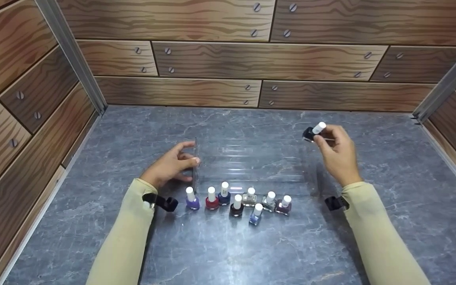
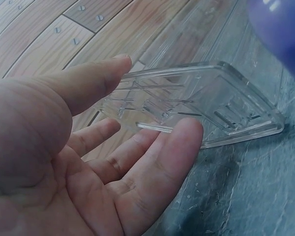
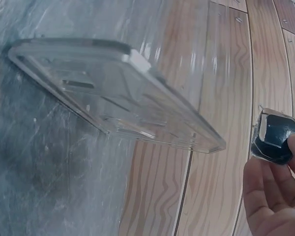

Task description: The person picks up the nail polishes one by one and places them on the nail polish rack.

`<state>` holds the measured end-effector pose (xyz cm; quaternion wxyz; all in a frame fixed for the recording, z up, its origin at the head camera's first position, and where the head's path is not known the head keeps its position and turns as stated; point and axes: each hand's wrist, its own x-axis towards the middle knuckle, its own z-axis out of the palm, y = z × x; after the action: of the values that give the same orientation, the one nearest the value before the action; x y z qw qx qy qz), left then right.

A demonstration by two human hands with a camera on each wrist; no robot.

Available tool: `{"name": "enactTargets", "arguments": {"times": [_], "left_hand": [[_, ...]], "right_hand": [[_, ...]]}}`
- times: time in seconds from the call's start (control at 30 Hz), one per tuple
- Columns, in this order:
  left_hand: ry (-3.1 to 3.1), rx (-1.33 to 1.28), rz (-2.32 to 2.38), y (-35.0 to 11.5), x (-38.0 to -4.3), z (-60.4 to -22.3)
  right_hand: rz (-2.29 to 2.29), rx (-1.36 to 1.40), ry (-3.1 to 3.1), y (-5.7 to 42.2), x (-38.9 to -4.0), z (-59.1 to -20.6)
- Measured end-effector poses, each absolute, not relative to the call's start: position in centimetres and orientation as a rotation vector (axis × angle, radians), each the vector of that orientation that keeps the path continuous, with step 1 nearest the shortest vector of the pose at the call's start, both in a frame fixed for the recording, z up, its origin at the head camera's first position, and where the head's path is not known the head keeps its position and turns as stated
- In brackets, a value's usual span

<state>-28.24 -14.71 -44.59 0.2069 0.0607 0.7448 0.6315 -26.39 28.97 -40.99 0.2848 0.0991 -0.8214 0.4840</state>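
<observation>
A clear plastic stepped display rack [image 1: 247,177] stands on the table between my hands. My left hand [image 1: 172,164] holds its left side panel [image 2: 223,69], the thumb at the edge and the fingers along the outer face. Out past the rack's right end, my right hand [image 1: 339,152] pinches a nail polish bottle [image 1: 309,133], nearly black with a white cap, tilted and held up off the table. Its dark base [image 3: 275,135] faces the right wrist camera. In front of the rack stand several more white-capped bottles, among them a purple one [image 1: 192,202] and a red one [image 1: 212,202].
Also in the group are a dark blue bottle [image 1: 224,198], a black one [image 1: 236,209], a light blue one [image 1: 255,218] nearest me and a dark plum one [image 1: 283,207] at the right. Wood-patterned walls [image 1: 212,59] enclose the grey marbled table [image 1: 228,253].
</observation>
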Motion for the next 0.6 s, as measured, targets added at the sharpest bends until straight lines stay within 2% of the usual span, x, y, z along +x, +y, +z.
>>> {"name": "enactTargets", "arguments": {"times": [0.6], "left_hand": [[2.091,0.161,1.752,-14.8,-28.4,-44.8]], "right_hand": [[1.127,0.26,-2.352,29.3,-26.9,-42.5]]}}
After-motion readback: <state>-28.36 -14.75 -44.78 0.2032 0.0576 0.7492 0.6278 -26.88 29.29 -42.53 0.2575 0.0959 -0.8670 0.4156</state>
